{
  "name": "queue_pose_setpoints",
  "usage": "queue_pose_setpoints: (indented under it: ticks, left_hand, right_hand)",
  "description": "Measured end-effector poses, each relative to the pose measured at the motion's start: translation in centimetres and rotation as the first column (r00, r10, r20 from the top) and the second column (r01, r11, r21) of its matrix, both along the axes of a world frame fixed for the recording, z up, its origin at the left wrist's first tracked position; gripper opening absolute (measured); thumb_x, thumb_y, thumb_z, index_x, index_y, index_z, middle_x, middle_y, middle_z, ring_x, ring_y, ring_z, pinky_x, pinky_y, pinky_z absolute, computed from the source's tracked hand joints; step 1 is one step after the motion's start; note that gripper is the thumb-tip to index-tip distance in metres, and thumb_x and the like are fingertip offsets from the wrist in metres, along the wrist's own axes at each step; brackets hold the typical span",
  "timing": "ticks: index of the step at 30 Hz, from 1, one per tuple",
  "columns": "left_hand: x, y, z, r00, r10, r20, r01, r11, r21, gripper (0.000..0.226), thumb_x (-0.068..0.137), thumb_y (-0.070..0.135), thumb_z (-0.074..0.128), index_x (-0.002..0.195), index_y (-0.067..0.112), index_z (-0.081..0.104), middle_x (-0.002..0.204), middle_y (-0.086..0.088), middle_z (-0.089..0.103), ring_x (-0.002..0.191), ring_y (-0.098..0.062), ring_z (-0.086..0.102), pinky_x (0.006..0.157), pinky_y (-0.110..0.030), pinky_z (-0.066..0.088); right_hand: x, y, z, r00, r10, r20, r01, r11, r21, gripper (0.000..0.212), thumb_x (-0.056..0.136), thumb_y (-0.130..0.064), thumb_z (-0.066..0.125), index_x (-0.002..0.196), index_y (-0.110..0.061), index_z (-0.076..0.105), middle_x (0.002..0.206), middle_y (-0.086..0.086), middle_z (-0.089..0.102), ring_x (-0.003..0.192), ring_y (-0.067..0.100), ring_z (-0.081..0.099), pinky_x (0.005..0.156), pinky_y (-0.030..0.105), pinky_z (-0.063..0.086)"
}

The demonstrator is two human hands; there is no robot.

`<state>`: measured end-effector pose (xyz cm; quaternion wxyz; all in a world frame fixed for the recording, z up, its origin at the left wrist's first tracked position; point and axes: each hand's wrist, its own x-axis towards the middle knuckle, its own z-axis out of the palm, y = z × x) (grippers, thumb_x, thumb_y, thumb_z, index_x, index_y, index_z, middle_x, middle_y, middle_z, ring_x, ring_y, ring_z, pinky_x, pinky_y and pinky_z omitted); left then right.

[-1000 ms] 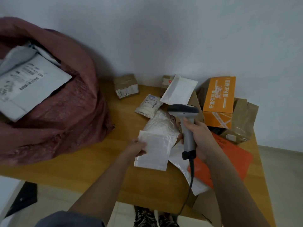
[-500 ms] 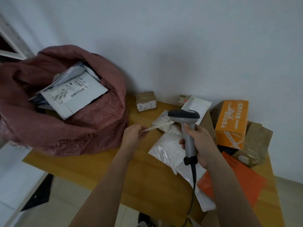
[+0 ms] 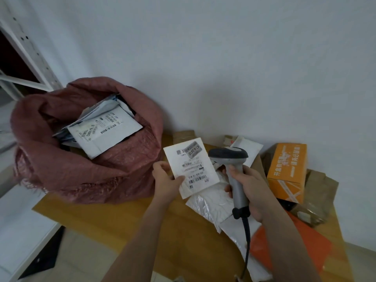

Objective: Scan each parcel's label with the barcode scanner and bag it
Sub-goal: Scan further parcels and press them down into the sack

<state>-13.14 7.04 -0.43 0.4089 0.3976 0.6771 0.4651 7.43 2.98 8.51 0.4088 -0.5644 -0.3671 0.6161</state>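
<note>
Above the table (image 3: 114, 218), the left hand (image 3: 165, 180) pinches a white parcel (image 3: 191, 169) by its lower left edge, label facing up. Just beside it to the right, the right hand (image 3: 251, 192) grips the scanner (image 3: 234, 174), its head beside the parcel's top right edge.

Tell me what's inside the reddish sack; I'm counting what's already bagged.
The reddish sack holds a white labelled mailer on top, barcode up, with edges of a few more envelopes behind it. Whatever lies deeper is covered, so a count isn't possible.
</note>
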Motion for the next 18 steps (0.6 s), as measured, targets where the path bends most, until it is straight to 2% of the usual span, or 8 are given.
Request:
queue_pose_setpoints:
  ticks: [2,4,6,8,11,13,15,18]
  left_hand:
    - [0.3,-0.1,0.5,0.993,0.027,0.113,-0.028,1.0,0.001,0.061,0.083,-0.008,0.067,0.126,0.018,0.032,0.121,-0.008,0.05,0.089,-0.009,0.063,0.056,-0.016,0.054]
    - [0.4,-0.1,0.7,0.983,0.058,0.175,-0.058,0.998,-0.006,0.052,0.086,-0.005,0.066,0.128,0.011,0.041,0.115,-0.008,0.061,0.085,-0.007,0.064,0.055,-0.014,0.052]
    - [0.5,-0.1,0.8,0.977,0.087,0.193,-0.091,0.996,0.012,0.029,0.089,0.0,0.064,0.115,0.009,0.059,0.108,-0.01,0.068,0.086,-0.014,0.068,0.06,-0.019,0.054]
    - [0.5,-0.3,0.9,0.967,0.16,0.199,-0.17,0.985,0.036,0.016,0.091,0.004,0.062,0.105,0.01,0.067,0.097,-0.007,0.07,0.086,-0.019,0.068,0.066,-0.027,0.057]
    - [0.2,-0.4,1.4,0.936,0.255,0.243,-0.287,0.952,0.106,0.018,0.093,0.004,0.06,0.088,0.019,0.067,0.085,-0.001,0.069,0.081,-0.019,0.067,0.073,-0.036,0.057]
    - [-0.4,0.0,1.6,0.897,0.321,0.303,-0.365,0.925,0.101,0.018,0.093,0.005,0.06,0.086,0.021,0.066,0.084,-0.002,0.068,0.081,-0.025,0.068,0.076,-0.043,0.057]
    - [-0.9,0.4,1.9,0.855,0.365,0.368,-0.422,0.903,0.085,0.014,0.094,0.007,0.061,0.091,0.02,0.067,0.089,-0.004,0.07,0.092,-0.033,0.069,0.08,-0.049,0.057]
    - [-1.6,0.9,2.9,0.818,0.392,0.42,-0.478,0.87,0.119,0.01,0.094,0.007,0.061,0.099,0.014,0.066,0.096,-0.008,0.07,0.099,-0.031,0.068,0.084,-0.043,0.057]
  right_hand:
    - [0.2,-0.2,0.2,1.0,0.015,0.017,-0.016,1.0,0.005,0.021,0.096,-0.026,0.058,0.11,-0.011,0.062,0.091,0.01,0.063,0.068,0.019,0.058,0.069,0.035,0.047]
    - [0.5,-0.4,0.4,0.999,0.034,0.029,-0.034,0.999,0.008,0.022,0.096,-0.026,0.058,0.11,-0.01,0.062,0.088,0.009,0.062,0.069,0.019,0.058,0.068,0.035,0.047]
    - [0.8,-0.7,0.6,0.996,0.072,0.059,-0.073,0.997,0.015,0.02,0.096,-0.026,0.058,0.108,-0.01,0.063,0.086,0.008,0.06,0.068,0.018,0.059,0.066,0.033,0.047]
    - [1.0,-1.0,0.9,0.987,0.117,0.108,-0.12,0.992,0.025,0.019,0.097,-0.027,0.057,0.106,-0.012,0.064,0.085,0.007,0.059,0.068,0.018,0.059,0.063,0.031,0.046]
    - [1.0,-1.5,1.4,0.972,0.163,0.166,-0.172,0.984,0.04,0.019,0.097,-0.029,0.058,0.105,-0.014,0.065,0.087,0.009,0.061,0.071,0.019,0.06,0.064,0.031,0.047]
    - [0.9,-1.7,1.7,0.969,0.184,0.162,-0.194,0.98,0.048,0.02,0.096,-0.03,0.059,0.105,-0.013,0.065,0.092,0.015,0.063,0.07,0.019,0.061,0.064,0.031,0.048]
    - [0.6,-1.9,2.1,0.97,0.199,0.142,-0.208,0.977,0.055,0.021,0.095,-0.03,0.059,0.107,-0.013,0.065,0.102,0.018,0.064,0.069,0.019,0.061,0.064,0.031,0.048]
    - [0.0,-2.2,2.6,0.971,0.217,0.098,-0.225,0.971,0.079,0.023,0.095,-0.029,0.059,0.111,-0.013,0.064,0.108,0.014,0.066,0.071,0.022,0.059,0.064,0.032,0.048]
